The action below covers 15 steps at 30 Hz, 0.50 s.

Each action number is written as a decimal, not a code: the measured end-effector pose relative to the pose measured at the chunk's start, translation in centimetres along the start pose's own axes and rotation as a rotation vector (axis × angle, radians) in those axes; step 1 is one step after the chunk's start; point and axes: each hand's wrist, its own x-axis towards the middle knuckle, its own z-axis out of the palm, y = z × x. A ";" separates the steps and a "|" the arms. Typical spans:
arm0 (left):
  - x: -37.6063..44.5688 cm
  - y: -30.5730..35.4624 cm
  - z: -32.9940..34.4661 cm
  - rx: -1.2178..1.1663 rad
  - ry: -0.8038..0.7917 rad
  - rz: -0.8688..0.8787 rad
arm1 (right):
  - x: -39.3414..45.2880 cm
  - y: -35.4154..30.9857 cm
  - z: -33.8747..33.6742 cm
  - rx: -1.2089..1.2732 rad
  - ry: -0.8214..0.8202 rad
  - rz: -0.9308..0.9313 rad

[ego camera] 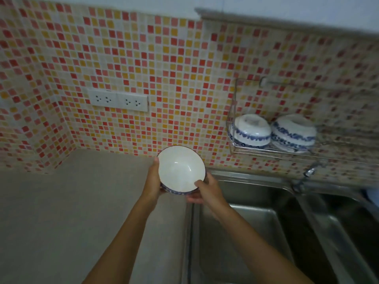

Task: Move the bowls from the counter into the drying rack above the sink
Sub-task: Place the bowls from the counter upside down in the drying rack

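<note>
A white bowl (180, 168) with a dark rim and blue pattern outside is held in the air, tilted so its inside faces me, above the counter's right edge beside the sink. My left hand (152, 179) grips its left side, thumb on the rim. My right hand (207, 191) holds its lower right side, thumb over the rim. The wire drying rack (266, 151) hangs on the tiled wall at the right, above the sink. Two blue-and-white bowl stacks sit upside down in it, one on the left (249, 131) and one on the right (293, 133).
A beige counter (71, 212) fills the lower left. A steel double sink (256, 232) lies at the lower right, with a tap (307, 174) on the wall under the rack. Wall sockets (118, 100) sit on the mosaic tiles above the counter.
</note>
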 end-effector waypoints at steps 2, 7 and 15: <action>-1.1 0.7 2.3 -0.060 -0.007 0.070 | -1.3 -1.8 -2.8 -0.042 0.004 -0.104; -4.0 2.0 8.1 -0.081 -0.042 0.195 | -3.1 -5.2 -10.8 -0.380 0.195 -0.488; -5.7 2.6 15.5 -0.057 -0.055 0.277 | 1.1 -6.6 -24.0 -0.750 0.619 -0.710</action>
